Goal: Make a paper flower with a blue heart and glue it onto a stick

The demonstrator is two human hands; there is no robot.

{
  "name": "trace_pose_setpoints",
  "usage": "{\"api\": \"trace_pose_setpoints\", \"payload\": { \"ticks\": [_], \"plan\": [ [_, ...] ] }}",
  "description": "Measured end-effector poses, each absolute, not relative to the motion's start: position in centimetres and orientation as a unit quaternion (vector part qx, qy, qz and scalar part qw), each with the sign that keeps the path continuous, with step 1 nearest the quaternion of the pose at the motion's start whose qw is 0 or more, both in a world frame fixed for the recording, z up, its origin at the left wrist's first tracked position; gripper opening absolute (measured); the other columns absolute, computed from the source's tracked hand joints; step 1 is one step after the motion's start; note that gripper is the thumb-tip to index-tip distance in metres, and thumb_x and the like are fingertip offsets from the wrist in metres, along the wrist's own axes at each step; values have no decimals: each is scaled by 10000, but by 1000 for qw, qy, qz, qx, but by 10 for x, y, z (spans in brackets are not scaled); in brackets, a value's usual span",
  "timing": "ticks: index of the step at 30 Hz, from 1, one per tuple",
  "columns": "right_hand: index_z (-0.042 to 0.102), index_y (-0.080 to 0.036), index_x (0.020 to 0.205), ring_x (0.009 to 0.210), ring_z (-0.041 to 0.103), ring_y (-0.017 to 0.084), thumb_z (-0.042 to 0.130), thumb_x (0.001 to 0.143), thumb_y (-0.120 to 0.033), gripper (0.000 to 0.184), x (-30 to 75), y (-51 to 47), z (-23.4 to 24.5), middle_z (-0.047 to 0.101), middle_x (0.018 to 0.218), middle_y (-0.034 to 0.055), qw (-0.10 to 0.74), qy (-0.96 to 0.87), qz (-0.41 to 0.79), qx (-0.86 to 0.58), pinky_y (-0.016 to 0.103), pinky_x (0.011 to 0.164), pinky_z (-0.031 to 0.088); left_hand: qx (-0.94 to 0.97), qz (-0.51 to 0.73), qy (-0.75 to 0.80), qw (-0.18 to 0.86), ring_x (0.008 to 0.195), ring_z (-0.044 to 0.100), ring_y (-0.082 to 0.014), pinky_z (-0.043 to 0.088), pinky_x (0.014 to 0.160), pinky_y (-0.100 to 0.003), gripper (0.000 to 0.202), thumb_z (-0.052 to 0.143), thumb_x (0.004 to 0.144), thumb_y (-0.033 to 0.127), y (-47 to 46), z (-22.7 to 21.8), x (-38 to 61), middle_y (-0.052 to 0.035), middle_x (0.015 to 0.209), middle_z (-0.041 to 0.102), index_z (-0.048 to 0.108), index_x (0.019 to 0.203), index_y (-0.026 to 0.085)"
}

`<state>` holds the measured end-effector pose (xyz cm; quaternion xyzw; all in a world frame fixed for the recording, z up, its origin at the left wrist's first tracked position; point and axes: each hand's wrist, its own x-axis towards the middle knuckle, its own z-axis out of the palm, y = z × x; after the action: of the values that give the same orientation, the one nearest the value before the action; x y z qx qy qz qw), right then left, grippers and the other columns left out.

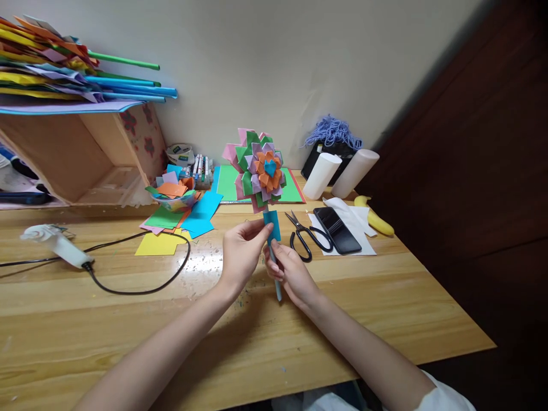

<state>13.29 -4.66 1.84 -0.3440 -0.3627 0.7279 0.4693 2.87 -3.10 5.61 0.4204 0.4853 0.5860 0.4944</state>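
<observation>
A folded paper flower [269, 168] in pink, green, lilac and orange with a blue centre stands upright on a pale blue stem [278, 290]. My right hand [295, 273] has its fingers closed round the stem below the flower head. A small blue paper piece [273, 226] lies against the upper stem. My left hand [245, 251] pinches the left edge of that blue paper between thumb and fingers. Just right of my hands, black-handled scissors [309, 235] lie on the table with their blades pointing away.
A white glue gun [64, 245] with a looped black cord lies at left. Coloured paper sheets [201, 214] and a bowl of scraps [175, 197] sit behind it. A phone [337, 230], white rolls [322, 175] and a banana [377, 220] are at right. A wooden box [143, 142] carries more paper flowers.
</observation>
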Motion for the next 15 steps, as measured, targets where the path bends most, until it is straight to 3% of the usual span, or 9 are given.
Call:
{"api": "trace_pose_setpoints", "payload": {
  "ticks": [8, 15],
  "plan": [
    [528, -144, 690, 386, 132, 28, 586, 754, -484, 351, 134, -46, 19, 291, 424, -103, 442, -340, 754, -346, 177, 385, 99, 454, 567, 465, 506, 792, 656, -206, 523, 713, -292, 249, 689, 662, 315, -25, 54, 25, -75, 807, 718, 707, 808, 114],
    [517, -149, 700, 402, 105, 34, 564, 785, -476, 341, 135, -47, 24, 205, 449, -108, 432, -330, 786, -295, 168, 384, 99, 447, 526, 429, 582, 748, 637, -184, 512, 756, -310, 291, 734, 610, 334, -19, 58, 15, -60, 769, 709, 716, 812, 125]
  ]
}}
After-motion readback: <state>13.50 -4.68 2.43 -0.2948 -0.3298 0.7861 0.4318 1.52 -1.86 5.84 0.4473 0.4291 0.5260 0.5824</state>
